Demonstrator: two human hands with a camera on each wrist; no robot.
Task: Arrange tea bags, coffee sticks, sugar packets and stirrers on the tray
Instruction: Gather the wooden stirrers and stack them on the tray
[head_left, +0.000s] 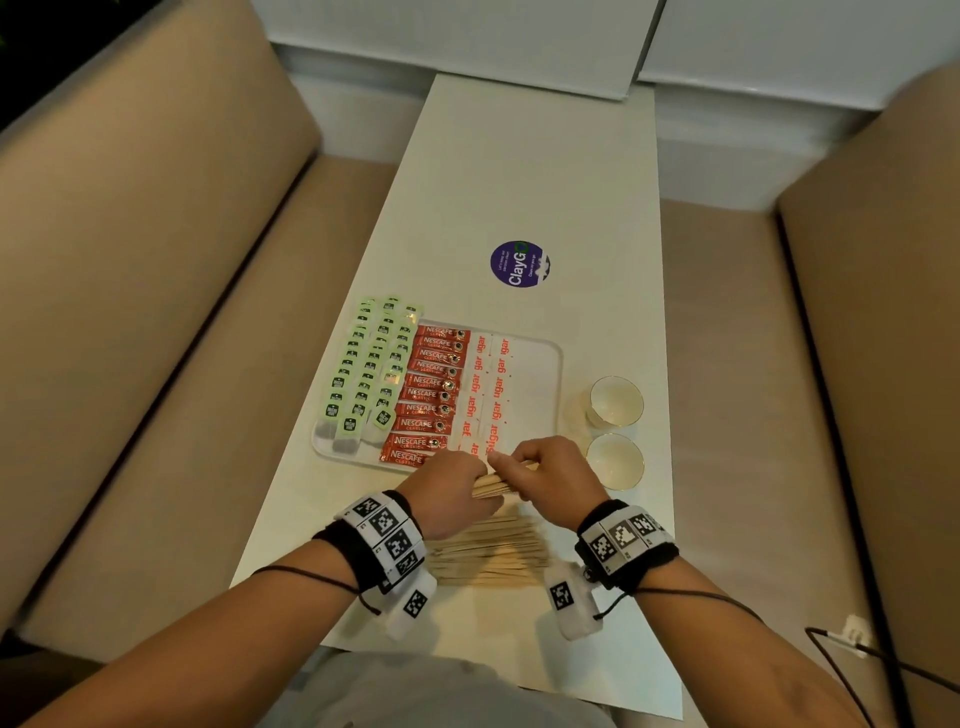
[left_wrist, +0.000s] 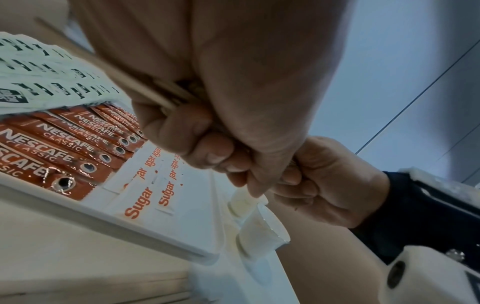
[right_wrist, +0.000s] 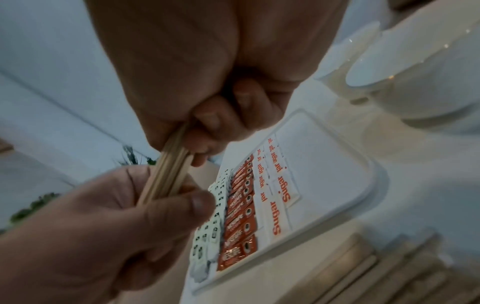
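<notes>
Both hands curl round one bundle of stirrers (head_left: 493, 486), left hand (head_left: 449, 491) and right hand (head_left: 553, 475) at opposite ends, its long axis running left-right above the tray's (head_left: 553, 358) near edge (more loose stirrers (head_left: 488, 553) lie crosswise on the table (head_left: 540, 182)).

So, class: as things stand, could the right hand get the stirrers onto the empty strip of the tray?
Probably yes: the right hand grips the stirrers beside the tray's bare right strip, and nothing lies between.
</notes>
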